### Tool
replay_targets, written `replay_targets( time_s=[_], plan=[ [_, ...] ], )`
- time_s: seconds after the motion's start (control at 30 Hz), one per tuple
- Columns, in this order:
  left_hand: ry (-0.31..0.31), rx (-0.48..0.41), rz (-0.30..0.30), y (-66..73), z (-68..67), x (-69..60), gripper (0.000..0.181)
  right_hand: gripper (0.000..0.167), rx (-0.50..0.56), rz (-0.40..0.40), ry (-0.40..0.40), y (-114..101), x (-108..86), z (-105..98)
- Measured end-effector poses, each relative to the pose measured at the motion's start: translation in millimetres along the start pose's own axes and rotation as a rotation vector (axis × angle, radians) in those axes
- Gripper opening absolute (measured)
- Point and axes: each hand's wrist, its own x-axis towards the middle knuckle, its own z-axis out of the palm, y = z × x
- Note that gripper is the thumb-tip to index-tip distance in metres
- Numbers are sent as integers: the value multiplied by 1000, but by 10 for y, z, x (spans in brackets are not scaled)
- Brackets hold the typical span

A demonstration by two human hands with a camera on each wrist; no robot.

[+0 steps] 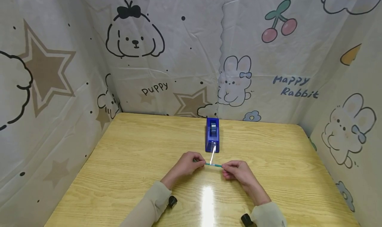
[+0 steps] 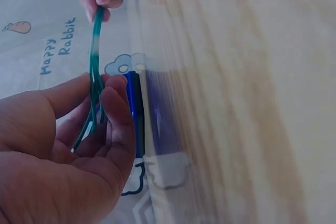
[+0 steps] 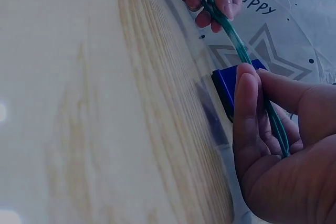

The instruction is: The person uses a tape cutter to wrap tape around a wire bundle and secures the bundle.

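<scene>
A bundle of thin green cords [image 1: 218,166] is stretched level between both hands above the table. My left hand [image 1: 188,163] pinches it near one end; in the left wrist view several loose strands [image 2: 93,98] hang among the fingers. The other part is pinched by my right hand [image 1: 238,172], where the strands bend into a loop [image 3: 284,142] beside the palm. A strip of clear tape [image 1: 213,155] runs from the blue tape dispenser [image 1: 208,135] to the middle of the bundle and touches it between the hands.
The dispenser stands on the wooden table [image 1: 143,140] near its back edge, just beyond the hands. A printed cloth curtain [image 1: 191,37] surrounds the table at the back and sides. Light reflects off the table's front.
</scene>
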Motion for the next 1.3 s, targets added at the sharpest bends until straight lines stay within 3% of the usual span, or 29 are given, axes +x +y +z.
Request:
replay_targets(
  time_s=[0.13,0.4,0.53,0.8,0.97,1.3],
  plan=[
    [-3,-36,-14,1,-17,10,10,20,13,-9,1,6,7,-9],
    [20,-32,10,-1,-27,57,6,24,14,-44,-2,-18,22,-25],
    [18,-32,-12,12,-43,79,7,26,5,-60,-20,-35,31,-33],
    [-21,-12,-66,28,-90,131,24,23,1,-73,-32,-36,61,-58],
    [-47,3,-59,35,-86,161,34,23,-14,-77,-33,-33,80,-65],
    [-103,-73,-36,24,-57,170,34,20,-42,-69,-50,-15,111,-96]
  ],
)
